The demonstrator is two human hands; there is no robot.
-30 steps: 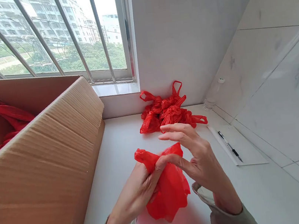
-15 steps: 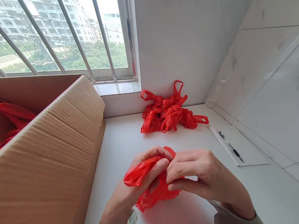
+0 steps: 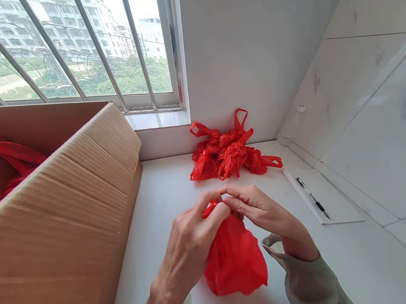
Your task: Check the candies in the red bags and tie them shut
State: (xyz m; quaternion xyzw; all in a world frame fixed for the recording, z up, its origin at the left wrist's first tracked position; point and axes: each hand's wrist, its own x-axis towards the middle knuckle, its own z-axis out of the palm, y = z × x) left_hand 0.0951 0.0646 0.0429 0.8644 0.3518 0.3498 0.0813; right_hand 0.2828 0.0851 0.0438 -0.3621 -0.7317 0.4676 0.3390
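Observation:
Both my hands pinch the gathered top of a red plastic bag (image 3: 236, 261) over the white table, their fingertips meeting. My left hand (image 3: 197, 231) is closed on the bag from the left, with a bit of red film showing between thumb and fingers. From the right, my right hand (image 3: 259, 207) grips the same top edge with thumb and fingers. The lower part of the bag hangs spread out below, toward me. Part of the bag's top is hidden by the fingers.
Behind my hands, a pile of knotted red plastic bags (image 3: 229, 150) lies against the wall. A large open cardboard box (image 3: 78, 211) with red bags (image 3: 16, 154) inside stands at left. On the right, a black pen (image 3: 312, 198) rests on white paper (image 3: 343, 207). A barred window is behind the box.
The bundled bag now hangs down flatter and wider beneath my hands. Both hands have turned and risen slightly, bringing their fingertips together at its top.

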